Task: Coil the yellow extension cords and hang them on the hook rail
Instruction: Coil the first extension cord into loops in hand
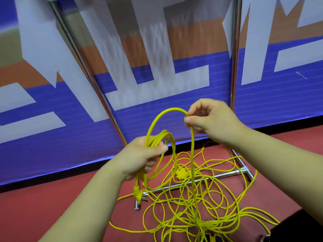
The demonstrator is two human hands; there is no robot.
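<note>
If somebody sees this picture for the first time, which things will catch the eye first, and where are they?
First, the loose tangle of thin yellow extension cord sprawls over the red floor at lower right. Above it, in the centre, the left hand grips a small bundle of coiled loops while the right hand pinches a high arch of the same cord. Behind stands a large blue banner with white shapes.

the extension cord is bright yellow all along, in the loops and in the tangle, and its plug and star-shaped socket are the same yellow. the banner behind is deep blue with big pale white letter shapes, an orange band and a green patch at upper left. the floor is dull red, the rack tubes shiny silver.
</note>
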